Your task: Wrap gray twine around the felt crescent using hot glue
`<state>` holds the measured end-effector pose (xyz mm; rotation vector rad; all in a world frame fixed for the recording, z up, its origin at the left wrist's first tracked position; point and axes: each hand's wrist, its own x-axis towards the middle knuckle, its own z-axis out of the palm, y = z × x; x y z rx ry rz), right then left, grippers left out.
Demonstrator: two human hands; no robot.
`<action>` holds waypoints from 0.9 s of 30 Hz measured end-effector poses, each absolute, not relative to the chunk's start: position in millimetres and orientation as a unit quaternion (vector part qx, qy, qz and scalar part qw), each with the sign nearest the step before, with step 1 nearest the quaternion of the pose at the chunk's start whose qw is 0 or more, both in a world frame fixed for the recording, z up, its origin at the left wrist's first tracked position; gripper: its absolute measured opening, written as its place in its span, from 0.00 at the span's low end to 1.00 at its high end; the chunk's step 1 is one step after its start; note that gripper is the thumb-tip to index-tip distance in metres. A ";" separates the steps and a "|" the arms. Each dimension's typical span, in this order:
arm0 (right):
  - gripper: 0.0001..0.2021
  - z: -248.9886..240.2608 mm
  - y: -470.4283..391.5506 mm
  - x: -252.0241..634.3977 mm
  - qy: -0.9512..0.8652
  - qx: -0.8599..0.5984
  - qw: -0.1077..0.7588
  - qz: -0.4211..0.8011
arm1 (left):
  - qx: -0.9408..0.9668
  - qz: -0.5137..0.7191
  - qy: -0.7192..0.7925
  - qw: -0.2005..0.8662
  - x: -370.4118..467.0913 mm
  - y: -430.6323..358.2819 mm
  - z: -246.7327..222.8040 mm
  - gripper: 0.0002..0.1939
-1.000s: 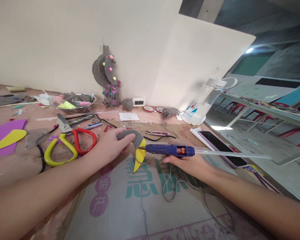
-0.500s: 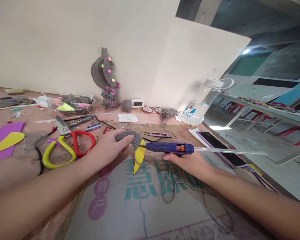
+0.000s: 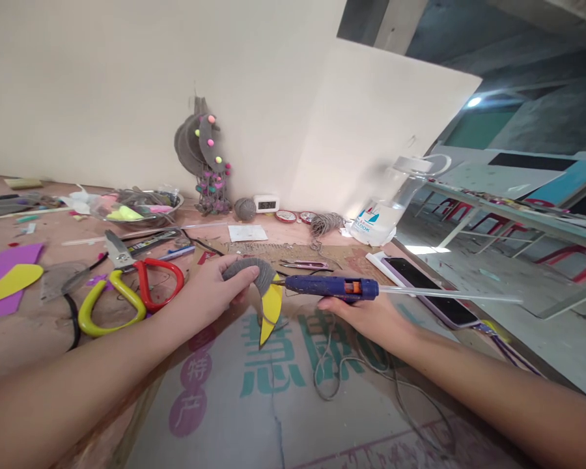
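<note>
My left hand (image 3: 224,284) is closed on a yellow crescent (image 3: 272,305) whose upper part is wound with grey cord (image 3: 251,270); its bare yellow tip points down. My right hand (image 3: 361,314) grips a blue hot glue gun (image 3: 329,287), with a long clear glue stick (image 3: 444,294) sticking out of its back. The gun's nozzle touches or nearly touches the crescent's edge where the cord winding ends. Loose grey cord (image 3: 339,384) lies in loops on the board below my right hand. The gun's handle is mostly hidden by my fingers.
Scissors with red and yellow handles (image 3: 114,303) lie left, beside purple and yellow foam pieces (image 3: 24,283). Behind stand a bowl of scraps (image 3: 144,218), a cord-wrapped moon ornament (image 3: 195,143), a small clock (image 3: 266,204) and a water bottle (image 3: 383,205). A phone (image 3: 430,290) lies right.
The view has shifted slightly. My hands, the crescent and the glue gun keep nearly the same positions, with the nozzle still at the end of the cord winding.
</note>
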<state>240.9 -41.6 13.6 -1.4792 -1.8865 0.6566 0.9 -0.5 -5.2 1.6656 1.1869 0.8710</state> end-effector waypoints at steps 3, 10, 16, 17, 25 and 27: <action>0.08 11.0 -40.7 244.4 -0.724 -0.563 0.320 0.236 | 0.668 0.357 0.475 0.447 1.8 -1.2 -4.8 0.16; 0.09 6.1 -38.1 249.7 -0.733 -0.557 0.322 0.221 | 0.665 0.360 0.473 0.452 3.4 -1.9 -4.3 0.16; 0.11 5.8 -36.4 250.1 -0.728 -0.563 0.325 0.219 | 0.675 0.355 0.476 0.438 2.9 -3.3 -1.8 0.16; 0.11 6.2 -36.4 249.9 -0.728 -0.562 0.326 0.217 | 0.677 0.355 0.474 0.436 2.9 -3.5 -1.4 0.16; 0.12 9.0 -37.3 248.2 -0.720 -0.581 0.327 0.192 | 0.667 0.357 0.474 0.451 4.2 -4.3 -1.2 0.16; 0.12 8.3 -37.1 248.3 -0.719 -0.584 0.329 0.185 | 0.673 0.356 0.474 0.442 3.3 -4.2 -2.7 0.17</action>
